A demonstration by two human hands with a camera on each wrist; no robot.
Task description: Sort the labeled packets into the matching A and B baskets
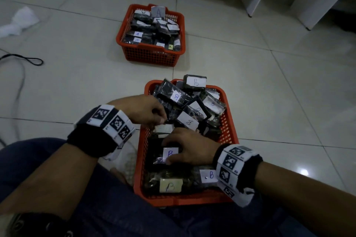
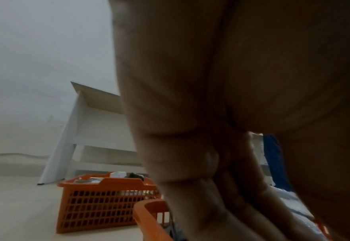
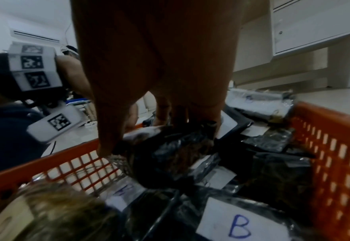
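Orange mesh basket (image 1: 228, 121) | glossy black packet (image 1: 167, 150) gripped by right hand (image 1: 189, 149) | left hand (image 1: 148, 108) pinches packet edge (image 1: 169, 121)

far basket card (image 1: 158, 12): "A" | near basket packet labels (image 1: 170, 154): "B"

Labelled dark packets (image 1: 185, 106) in orange baskets (image 1: 229, 121)

The head view looks steeply down from above the seated person's lap, the near basket (image 1: 229, 119) close below and the far basket (image 1: 152, 54) beyond it on the floor. The left wrist view sits low, facing outward past the left hand (image 2: 221, 114), and catches the same far basket (image 2: 106, 207). The right wrist view hangs close inside the near basket (image 3: 332, 146), behind the right hand (image 3: 155, 65).
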